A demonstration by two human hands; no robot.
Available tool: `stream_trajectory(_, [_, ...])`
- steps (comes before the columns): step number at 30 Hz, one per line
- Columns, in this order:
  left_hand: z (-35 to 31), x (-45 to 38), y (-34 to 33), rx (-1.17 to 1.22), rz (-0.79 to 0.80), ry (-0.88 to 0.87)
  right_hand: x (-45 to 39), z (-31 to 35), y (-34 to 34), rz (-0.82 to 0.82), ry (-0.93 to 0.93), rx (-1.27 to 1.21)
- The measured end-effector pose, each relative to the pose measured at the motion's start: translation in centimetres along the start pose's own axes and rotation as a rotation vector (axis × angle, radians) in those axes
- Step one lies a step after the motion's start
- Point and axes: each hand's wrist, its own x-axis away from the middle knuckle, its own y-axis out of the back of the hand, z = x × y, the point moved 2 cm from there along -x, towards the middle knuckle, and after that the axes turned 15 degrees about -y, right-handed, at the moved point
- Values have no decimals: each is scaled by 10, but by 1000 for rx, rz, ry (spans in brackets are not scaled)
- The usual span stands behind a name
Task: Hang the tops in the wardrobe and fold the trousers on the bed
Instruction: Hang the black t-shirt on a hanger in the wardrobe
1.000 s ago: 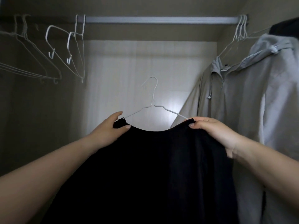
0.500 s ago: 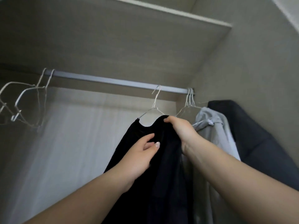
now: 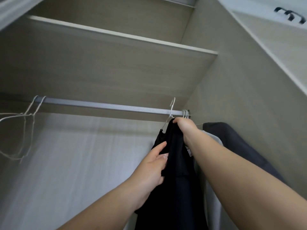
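The right hand (image 3: 183, 128) is clenched on the collar of the black top (image 3: 174, 171), bunching cloth and the shoulder of the white hanger (image 3: 172, 112) together. Its grip sits just under the hook, which pokes up directly above the knuckles and crosses the rail (image 3: 108, 106). Holding that high probably gives control of the hook's angle, so it can be steered over the rail while the cloth hangs free below.

The left hand (image 3: 153, 166), lower and to the left of the right one, grasps a fold of the top's body between thumb and fingers. This looks like a steadying hold: it takes the garment's weight and keeps the drape from swinging or sliding off the wire.

Just beyond the right hand's far side, several hooks (image 3: 185, 113) crowd the rail's end; a grey garment (image 3: 214, 205) and a dark one (image 3: 235, 143) hang beneath them, under and behind the right forearm. The top is evidently being slotted in just beside these.

Whether the hook has caught the rail or merely stands in front of it cannot be told from this angle. The hanger's right shoulder is hidden inside the fist, the top's hem runs off the bottom edge, and the grey garment is mostly covered by the arm. Far to the left, bare hangers (image 3: 20, 130) are cut by the frame edge. Neither bed nor trousers are in sight.
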Motion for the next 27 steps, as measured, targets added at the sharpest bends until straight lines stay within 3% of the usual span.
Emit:
stream_trajectory(8, [9,5,-10,-14,38,38,-14,-7,24,-98,-33,295])
stream_trajectory(13, [14,3,-11,-59,36,16,-13,-10,32,-99,-36,252])
stream_trajectory(15, [14,1,-9,-63,20,0,-10,-6,34,-209,88,379])
stream_trajectory(20, [13,7,5,-100,-51,-40,19,-3,33,-464,821,785])
stream_trajectory(23, [15,17,22,-144,-116,-52,46,-13,23,-377,975,841])
stream_trajectory(27, [17,47,51,-172,-248,-37,81,-55,6,-101,965,631])
